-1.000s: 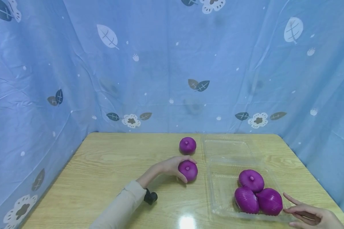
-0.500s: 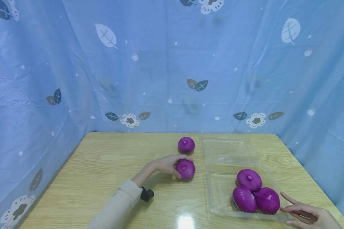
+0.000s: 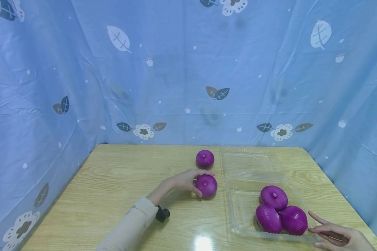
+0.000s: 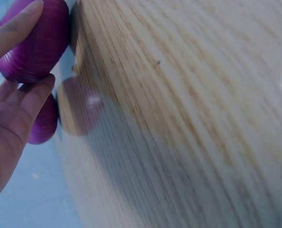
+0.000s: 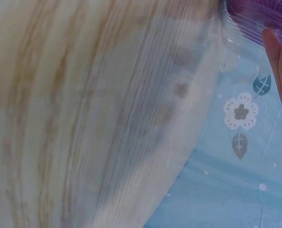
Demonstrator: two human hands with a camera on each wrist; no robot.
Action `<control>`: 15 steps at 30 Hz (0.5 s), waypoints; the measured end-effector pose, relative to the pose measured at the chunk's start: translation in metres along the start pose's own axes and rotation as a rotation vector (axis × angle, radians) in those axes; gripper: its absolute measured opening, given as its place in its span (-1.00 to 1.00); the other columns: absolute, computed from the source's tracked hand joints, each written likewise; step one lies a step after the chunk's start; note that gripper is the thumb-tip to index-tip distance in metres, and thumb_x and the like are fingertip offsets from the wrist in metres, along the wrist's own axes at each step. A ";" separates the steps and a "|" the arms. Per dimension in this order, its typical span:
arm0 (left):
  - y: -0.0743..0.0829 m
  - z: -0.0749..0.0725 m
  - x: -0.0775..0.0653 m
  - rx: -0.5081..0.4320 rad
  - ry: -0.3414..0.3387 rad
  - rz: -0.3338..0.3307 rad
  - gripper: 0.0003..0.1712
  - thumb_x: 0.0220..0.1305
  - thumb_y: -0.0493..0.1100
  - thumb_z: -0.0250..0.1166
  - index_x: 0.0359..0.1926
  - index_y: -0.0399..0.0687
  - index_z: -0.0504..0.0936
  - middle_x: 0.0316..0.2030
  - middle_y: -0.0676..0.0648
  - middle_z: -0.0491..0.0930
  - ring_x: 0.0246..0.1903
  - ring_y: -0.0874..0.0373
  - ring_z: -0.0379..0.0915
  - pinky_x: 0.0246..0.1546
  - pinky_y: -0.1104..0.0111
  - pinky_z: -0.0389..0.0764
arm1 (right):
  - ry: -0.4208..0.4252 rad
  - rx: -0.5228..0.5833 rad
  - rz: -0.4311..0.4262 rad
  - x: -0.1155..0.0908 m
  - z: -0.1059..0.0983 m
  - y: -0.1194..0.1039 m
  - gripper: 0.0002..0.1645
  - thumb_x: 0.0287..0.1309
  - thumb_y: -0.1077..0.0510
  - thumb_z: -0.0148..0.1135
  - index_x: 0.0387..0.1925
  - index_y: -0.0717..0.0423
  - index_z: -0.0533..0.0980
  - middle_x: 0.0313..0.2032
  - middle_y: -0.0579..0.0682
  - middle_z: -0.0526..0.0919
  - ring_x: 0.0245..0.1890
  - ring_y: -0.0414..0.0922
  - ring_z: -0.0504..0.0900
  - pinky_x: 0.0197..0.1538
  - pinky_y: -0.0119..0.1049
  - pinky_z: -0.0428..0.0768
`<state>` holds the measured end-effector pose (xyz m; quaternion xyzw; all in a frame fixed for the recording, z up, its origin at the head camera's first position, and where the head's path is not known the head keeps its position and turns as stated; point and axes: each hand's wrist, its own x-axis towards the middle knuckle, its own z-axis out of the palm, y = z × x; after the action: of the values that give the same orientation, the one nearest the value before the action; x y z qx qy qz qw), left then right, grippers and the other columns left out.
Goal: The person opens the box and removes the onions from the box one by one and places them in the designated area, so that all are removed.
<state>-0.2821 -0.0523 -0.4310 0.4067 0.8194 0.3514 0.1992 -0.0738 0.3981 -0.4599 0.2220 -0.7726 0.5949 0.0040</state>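
My left hand (image 3: 185,180) holds a purple onion (image 3: 207,185) from its left side, thumb at the near side and fingers over the far side. In the left wrist view, thumb and fingers curve round that onion (image 4: 43,42). Just behind it on the table sits another onion (image 3: 205,159). At the lower right my right hand (image 3: 342,237) is spread with fairly straight fingers, its fingertips right at the side wall of a clear plastic container (image 3: 243,212). Three onions (image 3: 292,220) lie together in the container's right half.
The container's clear lid (image 3: 248,161) lies opened flat behind it. A black object (image 3: 162,214) shows beside the left wrist. Blue patterned curtains (image 3: 176,69) surround the wooden table (image 3: 128,167) at the back and sides.
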 end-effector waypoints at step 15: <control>-0.002 -0.001 -0.003 -0.047 0.006 -0.034 -0.02 -0.09 -0.29 0.52 0.39 0.08 0.30 0.35 -0.01 0.28 0.30 -0.01 0.24 0.27 0.31 0.32 | -0.094 0.124 0.022 -0.002 -0.007 0.006 -0.52 0.06 0.70 0.00 0.03 0.48 0.48 0.24 -0.37 0.40 0.09 -0.29 0.54 -0.02 -0.42 0.59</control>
<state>-0.2819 -0.0558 -0.4313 0.3868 0.8182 0.3684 0.2125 -0.0762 0.4066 -0.4640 0.2407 -0.7359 0.6306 -0.0526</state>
